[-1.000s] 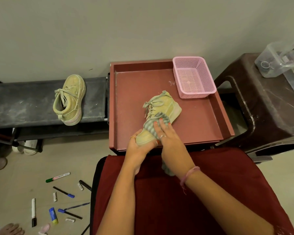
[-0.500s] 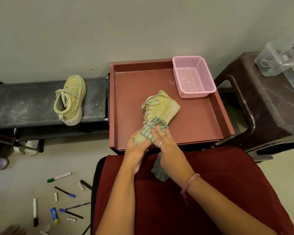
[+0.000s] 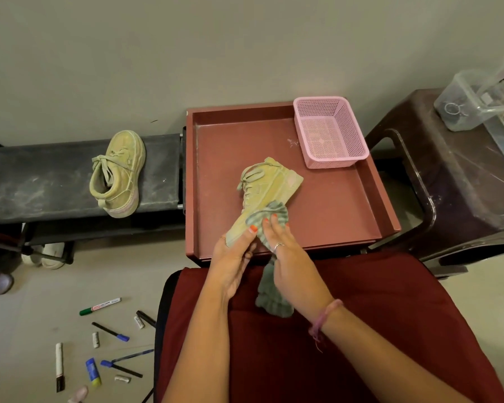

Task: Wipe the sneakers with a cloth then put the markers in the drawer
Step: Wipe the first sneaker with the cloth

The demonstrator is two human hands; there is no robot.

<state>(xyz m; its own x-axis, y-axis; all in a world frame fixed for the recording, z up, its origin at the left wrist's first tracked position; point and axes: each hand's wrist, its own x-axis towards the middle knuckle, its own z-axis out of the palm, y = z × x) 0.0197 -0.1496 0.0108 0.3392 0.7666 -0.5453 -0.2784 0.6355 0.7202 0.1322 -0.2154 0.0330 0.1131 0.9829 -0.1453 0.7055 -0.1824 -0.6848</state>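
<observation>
- Gripping the toe of a yellow-green sneaker (image 3: 269,187), the left hand (image 3: 233,257) holds it tilted over the red drawer (image 3: 332,216), thumb curled over the upper.
- Beside it, the right hand (image 3: 285,254) presses a grey-green cloth (image 3: 269,213) onto the sneaker's side, fingers bent into the fabric; the cloth's loose end hangs down behind the wrist onto the dark red cover (image 3: 361,330) below.
- Both forearms cross that cover and hide the drawer's near edge.
- A pink mesh basket (image 3: 329,132) sits in the drawer's far right corner, apart from the shoe.
- On the dusty black rack (image 3: 41,184) to the left lies the second sneaker (image 3: 118,174).
- Scattered on the floor, lower left, are the markers (image 3: 99,306) and loose caps.
- A brown stool (image 3: 463,184) on the right carries clear plastic boxes (image 3: 474,103).
</observation>
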